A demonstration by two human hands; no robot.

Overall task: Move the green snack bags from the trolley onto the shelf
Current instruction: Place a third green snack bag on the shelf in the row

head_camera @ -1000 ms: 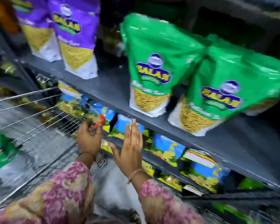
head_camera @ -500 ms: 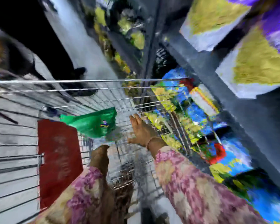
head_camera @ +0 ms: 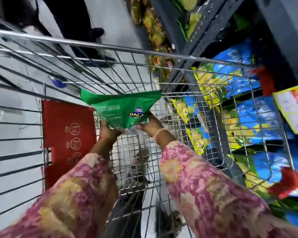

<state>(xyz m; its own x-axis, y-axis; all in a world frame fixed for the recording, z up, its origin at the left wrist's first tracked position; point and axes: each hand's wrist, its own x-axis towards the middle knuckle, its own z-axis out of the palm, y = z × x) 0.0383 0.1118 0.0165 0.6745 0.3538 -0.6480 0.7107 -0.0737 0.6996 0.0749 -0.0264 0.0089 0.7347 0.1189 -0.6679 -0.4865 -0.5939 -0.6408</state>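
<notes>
Both hands, the left hand [head_camera: 108, 130] and the right hand [head_camera: 149, 123], grasp the lower edge of a glossy green plastic snack bag [head_camera: 122, 109] with a blue-and-yellow logo, held at the centre of the frame inside the silver wire shopping trolley [head_camera: 162, 54]. Pink floral sleeves [head_camera: 196, 179] fill the lower half of the frame, and a red plastic flap [head_camera: 67, 134] stands at the trolley's left side. Beyond the right wire wall, blue and yellow packets [head_camera: 244, 117] lie on the dark grey metal shelving [head_camera: 201, 40].
</notes>
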